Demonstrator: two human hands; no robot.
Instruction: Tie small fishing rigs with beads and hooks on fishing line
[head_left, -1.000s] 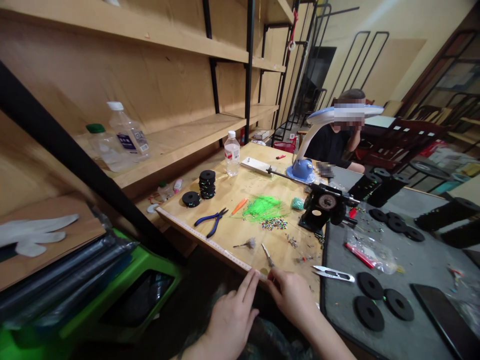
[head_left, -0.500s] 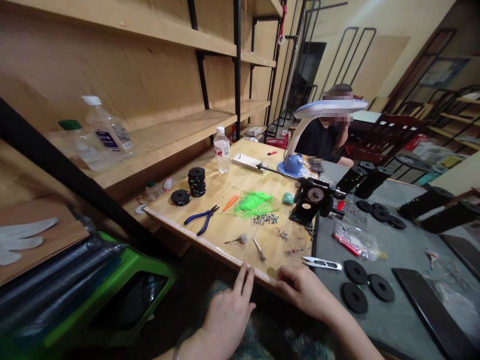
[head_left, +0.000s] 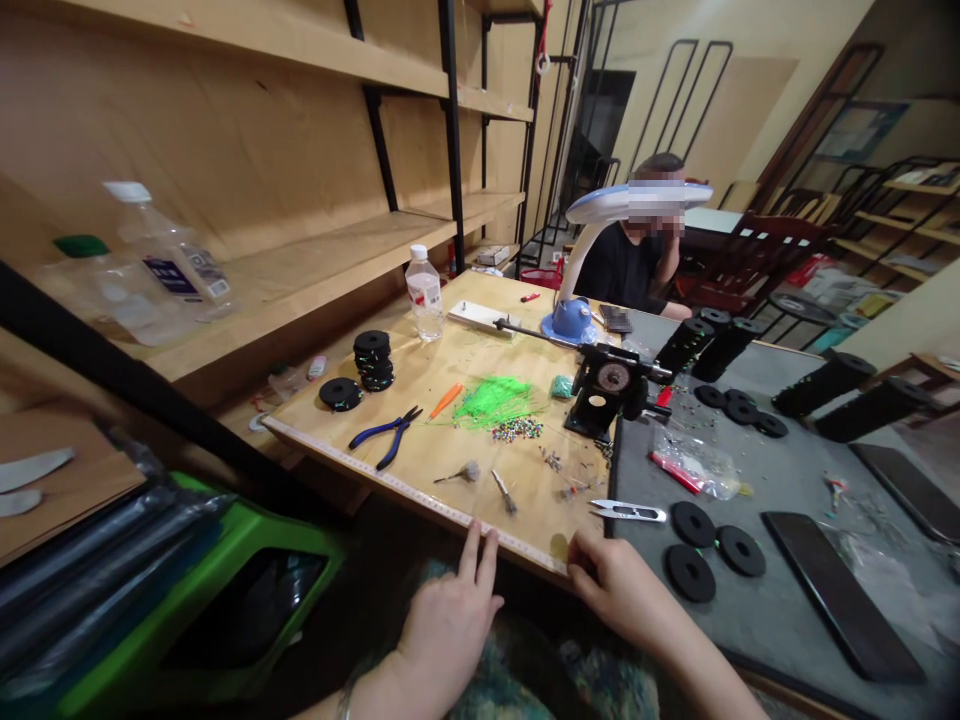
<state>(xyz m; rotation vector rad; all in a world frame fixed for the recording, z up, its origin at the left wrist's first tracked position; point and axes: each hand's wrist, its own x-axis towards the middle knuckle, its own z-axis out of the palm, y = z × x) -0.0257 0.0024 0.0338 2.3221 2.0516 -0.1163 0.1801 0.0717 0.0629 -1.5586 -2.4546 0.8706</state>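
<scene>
My left hand (head_left: 450, 615) has two fingers stretched out, their tips on the white measuring tape (head_left: 360, 468) that runs along the wooden table's front edge. Close to the tape's right end is my right hand (head_left: 619, 590), its fingers curled together by the edge. Whatever they may hold is hidden. Just beyond the hands lie two small feathery tufts on thin stems, one a grey tuft (head_left: 469, 470), the other a slim tuft (head_left: 504, 492). A pair of silver thread snips (head_left: 628, 511) rests beside my right hand.
Blue-handled pliers (head_left: 386, 437), green strands (head_left: 495, 400), mixed beads (head_left: 517, 429) and a black clamp-like device (head_left: 611, 390) occupy the table. Black foam spools (head_left: 691, 572) and a dark phone-like slab (head_left: 840, 595) lie rightward. A person (head_left: 630, 255) sits behind the lamp (head_left: 570, 320).
The view has turned slightly, moving the scene left in the picture. My right hand has slid a little rightward along the table edge. My left fingertips stay on the tape.
</scene>
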